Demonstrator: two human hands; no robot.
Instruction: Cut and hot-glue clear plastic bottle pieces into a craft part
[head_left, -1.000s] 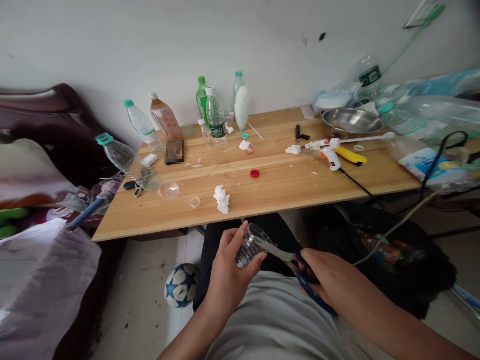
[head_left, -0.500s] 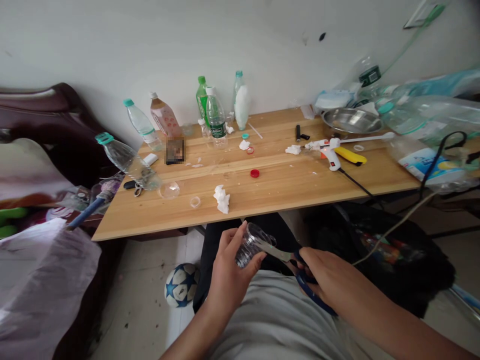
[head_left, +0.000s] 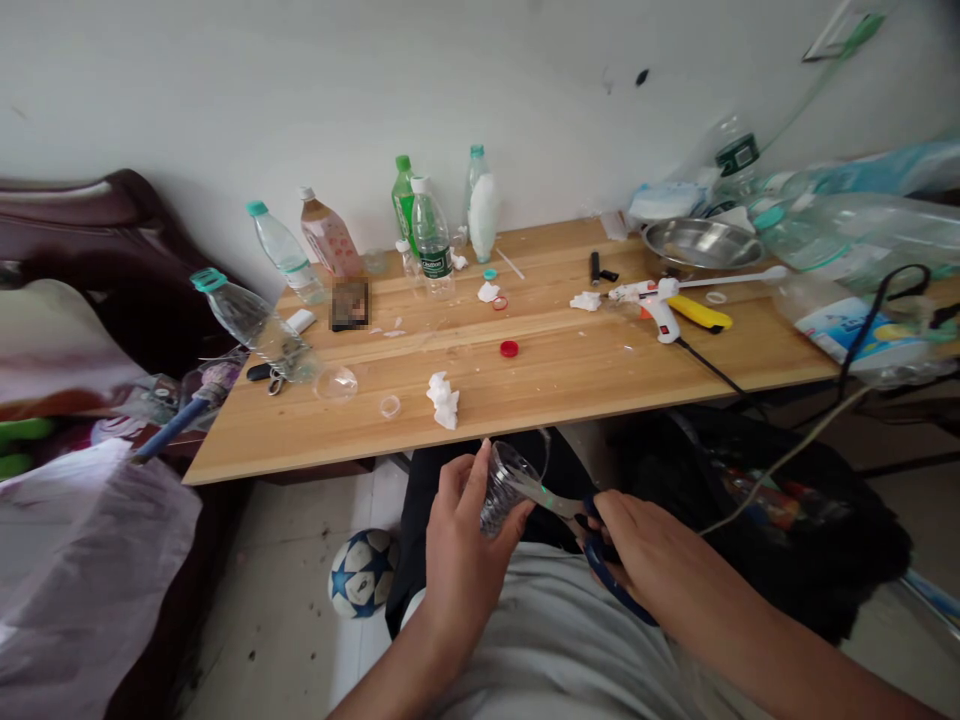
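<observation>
My left hand (head_left: 474,530) is wrapped round a cut piece of clear plastic bottle (head_left: 501,490), ribbed and tilted, its open rim facing up and away from me. In my right hand (head_left: 637,545) is a pair of scissors (head_left: 619,590) with dark blue handles. The blades reach left to the bottle piece's rim, and a thin clear strip curls up beside them. Both hands are above my lap, just short of the table's front edge. The far side of the bottle piece is hidden by my left fingers.
On the wooden table (head_left: 555,375) stand several plastic bottles, among them a clear one with a green label (head_left: 433,240). A white hot glue gun (head_left: 660,305), a steel bowl (head_left: 701,245), a red cap (head_left: 509,349) and crumpled tissue (head_left: 443,400) lie there. A football (head_left: 364,573) is on the floor.
The scissors have shifted slightly left along the rim, and the loose plastic strip stands out further. My left hand still holds the bottle piece, turned slightly.
</observation>
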